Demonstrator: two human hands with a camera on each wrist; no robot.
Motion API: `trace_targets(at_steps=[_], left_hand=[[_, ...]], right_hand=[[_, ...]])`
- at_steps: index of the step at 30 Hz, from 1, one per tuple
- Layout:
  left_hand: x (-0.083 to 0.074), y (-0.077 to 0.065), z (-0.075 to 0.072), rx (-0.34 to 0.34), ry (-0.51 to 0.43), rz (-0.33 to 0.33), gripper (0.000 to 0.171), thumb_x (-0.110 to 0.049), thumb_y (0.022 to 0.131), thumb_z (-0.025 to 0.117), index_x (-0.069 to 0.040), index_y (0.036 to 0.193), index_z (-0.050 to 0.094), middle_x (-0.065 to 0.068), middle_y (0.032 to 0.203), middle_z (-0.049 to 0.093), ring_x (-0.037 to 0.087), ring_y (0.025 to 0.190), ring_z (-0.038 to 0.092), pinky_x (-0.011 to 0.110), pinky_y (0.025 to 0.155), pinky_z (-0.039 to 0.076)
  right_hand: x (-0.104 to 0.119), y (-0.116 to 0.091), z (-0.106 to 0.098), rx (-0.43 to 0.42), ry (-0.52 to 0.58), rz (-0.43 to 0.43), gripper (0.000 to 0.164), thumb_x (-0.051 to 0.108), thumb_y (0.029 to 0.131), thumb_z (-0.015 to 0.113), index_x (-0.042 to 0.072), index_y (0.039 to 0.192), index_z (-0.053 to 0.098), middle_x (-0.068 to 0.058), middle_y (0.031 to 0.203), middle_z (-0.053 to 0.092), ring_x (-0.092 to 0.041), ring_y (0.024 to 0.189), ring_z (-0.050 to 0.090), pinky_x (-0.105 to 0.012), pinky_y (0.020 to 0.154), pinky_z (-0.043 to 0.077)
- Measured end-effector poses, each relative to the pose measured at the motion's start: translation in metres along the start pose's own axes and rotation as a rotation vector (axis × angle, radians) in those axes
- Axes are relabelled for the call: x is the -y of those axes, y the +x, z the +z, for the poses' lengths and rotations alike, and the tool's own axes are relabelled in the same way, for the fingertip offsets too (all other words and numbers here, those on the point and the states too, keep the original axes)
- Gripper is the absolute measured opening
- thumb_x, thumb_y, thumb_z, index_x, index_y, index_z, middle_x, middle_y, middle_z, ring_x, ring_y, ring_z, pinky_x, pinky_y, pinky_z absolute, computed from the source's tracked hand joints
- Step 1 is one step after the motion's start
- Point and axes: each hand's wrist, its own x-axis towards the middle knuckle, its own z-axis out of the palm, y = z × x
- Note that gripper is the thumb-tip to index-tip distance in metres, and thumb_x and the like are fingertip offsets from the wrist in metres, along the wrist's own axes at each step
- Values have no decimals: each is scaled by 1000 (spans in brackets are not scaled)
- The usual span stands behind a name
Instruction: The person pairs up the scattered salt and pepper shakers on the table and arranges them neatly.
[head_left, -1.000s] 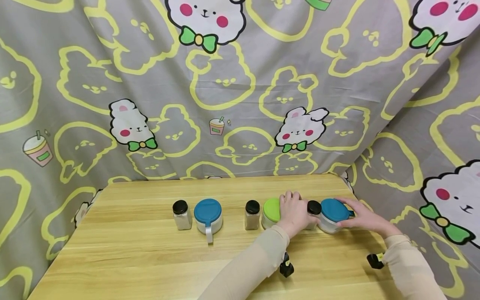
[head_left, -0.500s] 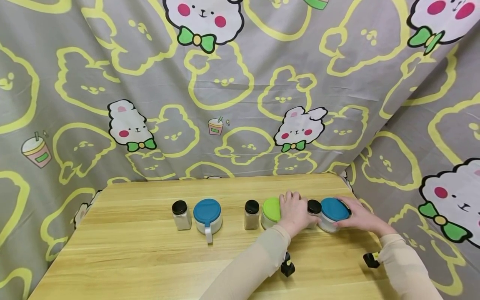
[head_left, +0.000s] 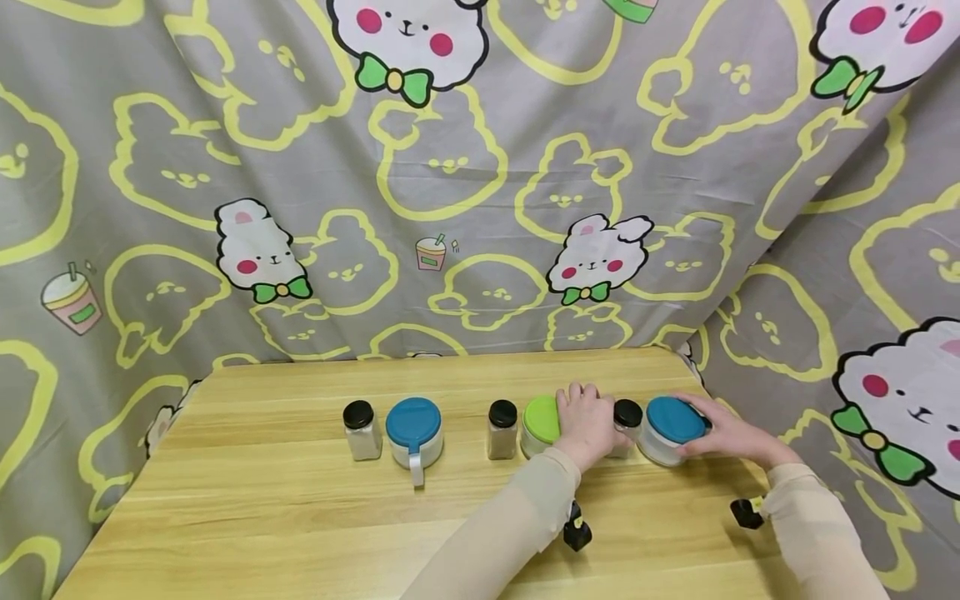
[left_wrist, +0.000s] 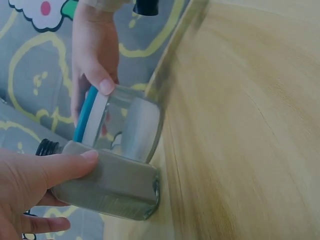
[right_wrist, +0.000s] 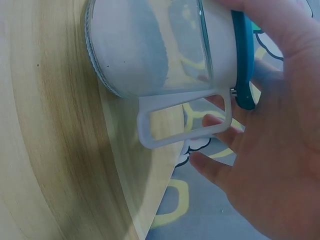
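Note:
My left hand (head_left: pixel 587 427) holds a square glass jar with a black lid (head_left: pixel 627 413), its thumb lying across the glass in the left wrist view. The jar (left_wrist: pixel 107 182) has pale contents and stands on the table. Close to its right is a round glass seasoning pot with a blue lid (head_left: pixel 675 419). My right hand (head_left: pixel 738 435) grips this pot around the lid, thumb on the near side. In the right wrist view the pot's white handle (right_wrist: pixel 145 122) points toward the palm side, with white contents in the glass. A green-lidded pot (head_left: pixel 542 419) is partly hidden behind my left hand.
Farther left along the same row stand another black-lidded jar (head_left: pixel 502 429), a second blue-lidded pot (head_left: pixel 415 425) with its handle toward me, and one more black-lidded jar (head_left: pixel 363 430). A patterned curtain (head_left: pixel 450 208) hangs behind the wooden table (head_left: pixel 315 517).
The blue-lidded pot in my right hand has shifted slightly right, widening the space beside the black-lidded jar, and its handle has turned out of sight. My left hand has stayed in place.

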Motion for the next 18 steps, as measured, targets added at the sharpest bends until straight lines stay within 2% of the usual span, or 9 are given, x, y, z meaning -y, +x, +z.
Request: trace_targets(at_steps=[5, 7, 12, 18], left_hand=[[-3, 2, 2, 0, -4, -19, 52, -71, 66, 75, -34, 103, 69, -9, 102, 59, 16, 102, 44, 38, 94, 34], [-4, 2, 3, 2, -3, -26, 51, -70, 66, 75, -34, 102, 69, -9, 102, 59, 16, 102, 45, 38, 94, 34], [-6, 4, 2, -1, -1, -41, 47, -69, 67, 75, -35, 99, 70, -9, 101, 59, 15, 102, 45, 39, 96, 34], [-9, 6, 4, -4, -9, -50, 48, -70, 66, 76, -36, 99, 70, -10, 102, 60, 16, 106, 45, 41, 100, 32]], right_hand=[[1, 1, -1, 28, 37, 20, 91, 21, 74, 83, 0, 147, 32, -31, 141, 40, -38, 116, 48, -43, 82, 46], [1, 2, -1, 29, 45, 19, 91, 20, 74, 82, -1, 147, 32, -31, 141, 40, -36, 115, 49, -42, 82, 46], [-1, 3, -3, 18, 49, -20, 86, 17, 74, 82, -2, 144, 36, -29, 137, 46, -14, 109, 50, -40, 82, 47], [-4, 2, -5, 31, 75, -68, 85, 14, 74, 81, -1, 145, 35, -29, 136, 46, 6, 107, 44, -32, 81, 46]])
